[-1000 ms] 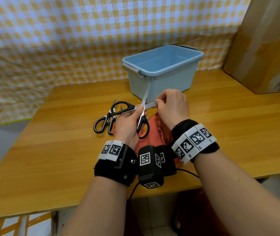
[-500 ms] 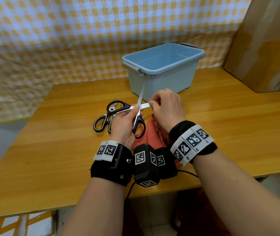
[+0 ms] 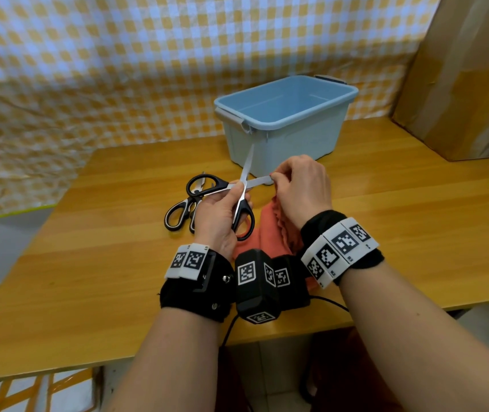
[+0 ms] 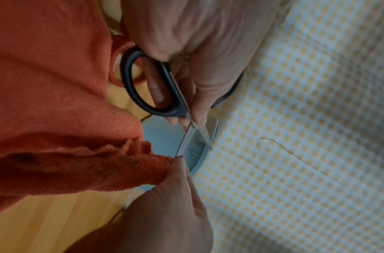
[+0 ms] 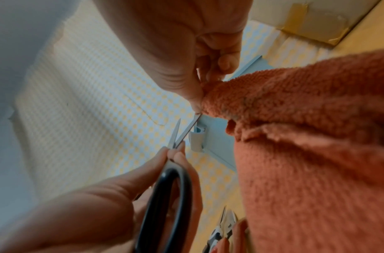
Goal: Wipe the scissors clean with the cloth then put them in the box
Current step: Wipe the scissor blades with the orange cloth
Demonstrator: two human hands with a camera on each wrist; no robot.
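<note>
My left hand (image 3: 222,212) grips black-handled scissors (image 3: 244,191) near the pivot, blades spread apart above the table; they also show as the scissors (image 4: 164,95) and the scissors (image 5: 175,164) in the wrist views. My right hand (image 3: 299,185) pinches a fold of the orange cloth (image 3: 270,230) round the tip of one blade; the cloth (image 4: 56,102) hangs below, and the cloth (image 5: 305,137) fills the right wrist view. The light blue box (image 3: 284,120) stands open just behind my hands.
A second pair of scissors (image 3: 183,209) with black and white handles lies on the wooden table (image 3: 88,263) left of my hands. A cardboard box (image 3: 469,75) leans at the back right. A checked yellow cloth (image 3: 118,69) covers the wall behind.
Both hands have shifted slightly left with the scissors. The right hand with the cloth has slid outward along the blade toward its tip.
</note>
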